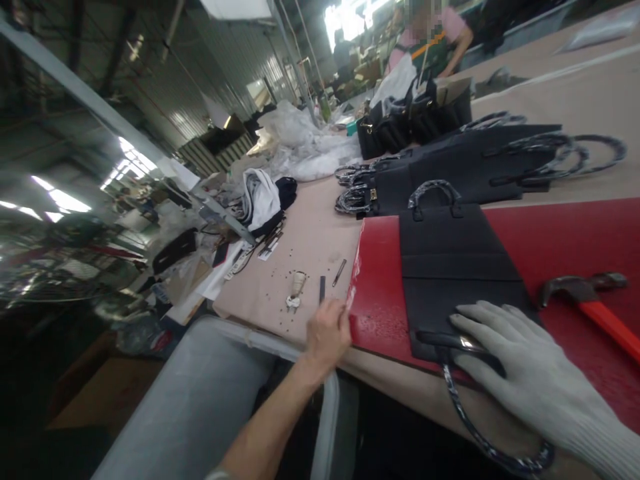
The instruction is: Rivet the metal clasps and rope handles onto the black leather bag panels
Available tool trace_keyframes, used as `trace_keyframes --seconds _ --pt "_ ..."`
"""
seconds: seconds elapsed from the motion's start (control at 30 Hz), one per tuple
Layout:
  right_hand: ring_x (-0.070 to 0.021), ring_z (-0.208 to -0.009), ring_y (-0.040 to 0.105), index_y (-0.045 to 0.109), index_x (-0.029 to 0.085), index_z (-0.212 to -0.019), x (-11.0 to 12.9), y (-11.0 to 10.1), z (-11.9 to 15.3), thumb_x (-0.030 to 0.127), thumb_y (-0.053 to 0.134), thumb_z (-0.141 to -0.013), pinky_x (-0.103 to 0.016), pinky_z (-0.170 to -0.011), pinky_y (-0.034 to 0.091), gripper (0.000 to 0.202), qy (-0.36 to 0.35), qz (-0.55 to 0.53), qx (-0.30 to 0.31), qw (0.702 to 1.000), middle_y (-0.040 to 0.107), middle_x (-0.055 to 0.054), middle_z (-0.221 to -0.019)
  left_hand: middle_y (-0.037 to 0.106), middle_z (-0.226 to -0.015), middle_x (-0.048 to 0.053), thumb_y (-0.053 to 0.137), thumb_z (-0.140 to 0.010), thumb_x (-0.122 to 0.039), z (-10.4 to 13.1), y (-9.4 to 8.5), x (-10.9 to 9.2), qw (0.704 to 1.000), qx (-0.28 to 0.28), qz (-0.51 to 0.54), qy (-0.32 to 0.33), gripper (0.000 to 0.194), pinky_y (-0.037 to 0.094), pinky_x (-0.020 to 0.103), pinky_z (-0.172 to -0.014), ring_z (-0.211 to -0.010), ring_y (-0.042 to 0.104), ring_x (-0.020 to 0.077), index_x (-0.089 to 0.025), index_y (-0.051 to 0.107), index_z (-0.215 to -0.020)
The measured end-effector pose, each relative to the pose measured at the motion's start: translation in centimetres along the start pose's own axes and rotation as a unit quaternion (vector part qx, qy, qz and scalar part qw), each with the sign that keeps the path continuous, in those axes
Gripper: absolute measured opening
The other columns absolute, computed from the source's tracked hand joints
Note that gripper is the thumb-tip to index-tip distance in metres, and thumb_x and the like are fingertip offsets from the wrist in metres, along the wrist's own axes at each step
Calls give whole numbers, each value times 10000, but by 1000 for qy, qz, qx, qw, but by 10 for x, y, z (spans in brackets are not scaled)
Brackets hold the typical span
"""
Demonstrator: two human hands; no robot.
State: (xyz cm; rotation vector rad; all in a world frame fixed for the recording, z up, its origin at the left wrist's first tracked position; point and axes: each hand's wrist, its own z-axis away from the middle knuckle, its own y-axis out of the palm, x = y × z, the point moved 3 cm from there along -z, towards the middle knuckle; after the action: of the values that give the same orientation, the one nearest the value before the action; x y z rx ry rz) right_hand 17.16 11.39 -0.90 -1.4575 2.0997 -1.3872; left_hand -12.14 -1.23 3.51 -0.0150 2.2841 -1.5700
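Observation:
My left hand [327, 337] is bare, its fingers curled together at the table edge beside the red board [380, 287]. Whatever those fingers hold, if anything, is hidden. Just beyond them lie a dark flat bar [323, 288] and a thin metal rod [339, 273]. Under a pale knitted glove, my right hand [515, 363] lies with fingers spread on a black bag panel [450, 257], which rests on the red board. Its thumb is by a dark strap piece with a shiny spot. A plastic-wrapped bag handle [470, 427] hangs off the front edge from there.
A claw hammer [575, 290] with an orange handle lies on the board at right. Black bag panels [450, 167] and finished-looking black bags [415, 120] lie farther back. A small roll [298, 283] sits among scattered bits. A grey bin [200, 387] stands below; a person [455, 33] is across the table.

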Motion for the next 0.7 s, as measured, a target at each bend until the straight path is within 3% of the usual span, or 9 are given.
trace_keyframes --seconds 0.1,0.2,0.27,0.37,0.5,0.63,0.7 --pt "-390 -1266 597 741 218 -1216 -1 1 0 490 536 -974 -626 -1100 435 418 9 -8 -7 1000 701 -138 -1311 730 -1204 136 538 -980 -223 -33 -22 71 966 44 -122 -222 225 540 356 -984 -1133 697 251 -181 687 -1144" --pt "-380 -1273 597 739 209 -1217 6 -5 -1 418 562 -962 -630 -1122 427 375 19 -10 8 1000 699 -129 -1325 706 -1268 239 602 -940 -330 -54 -37 119 940 83 -148 -297 329 531 394 -944 -1192 678 339 -94 683 -1155" --pt "-366 -1293 591 737 206 -1223 12 -11 -3 352 593 -942 -627 -1146 415 348 34 -11 33 999 695 -120 -1342 770 -1047 225 653 -889 -405 -61 -37 139 928 134 -133 -322 333 544 374 -813 -1047 729 359 -92 715 -982" --pt "-347 -1338 570 732 210 -1243 19 -17 -5 283 643 -907 -619 -1181 391 355 62 -19 65 996 687 -111 -1368 760 -767 120 649 -863 -476 -69 -28 158 920 209 -87 -319 339 501 307 -633 -816 743 301 -147 698 -794" --pt "-343 -1351 563 731 217 -1244 23 -22 -6 241 695 -859 -624 -1195 376 388 75 -34 71 994 688 -109 -1364 626 -523 35 711 -763 -511 -81 -15 173 911 274 -89 -295 357 405 276 -503 -602 674 253 -193 617 -632" --pt "-343 -1348 563 738 221 -1216 24 -24 -5 258 712 -860 -622 -1197 370 359 69 -47 69 994 684 -106 -1359 569 -465 26 760 -672 -417 -88 -13 178 906 283 -110 -294 313 426 283 -508 -585 655 256 -199 573 -546" --pt "-341 -1351 558 739 218 -1206 24 -24 -5 247 717 -860 -620 -1203 361 348 69 -48 70 994 680 -102 -1361 560 -459 22 758 -673 -423 -87 -19 178 917 252 -86 -299 326 464 289 -516 -583 659 257 -203 556 -544"
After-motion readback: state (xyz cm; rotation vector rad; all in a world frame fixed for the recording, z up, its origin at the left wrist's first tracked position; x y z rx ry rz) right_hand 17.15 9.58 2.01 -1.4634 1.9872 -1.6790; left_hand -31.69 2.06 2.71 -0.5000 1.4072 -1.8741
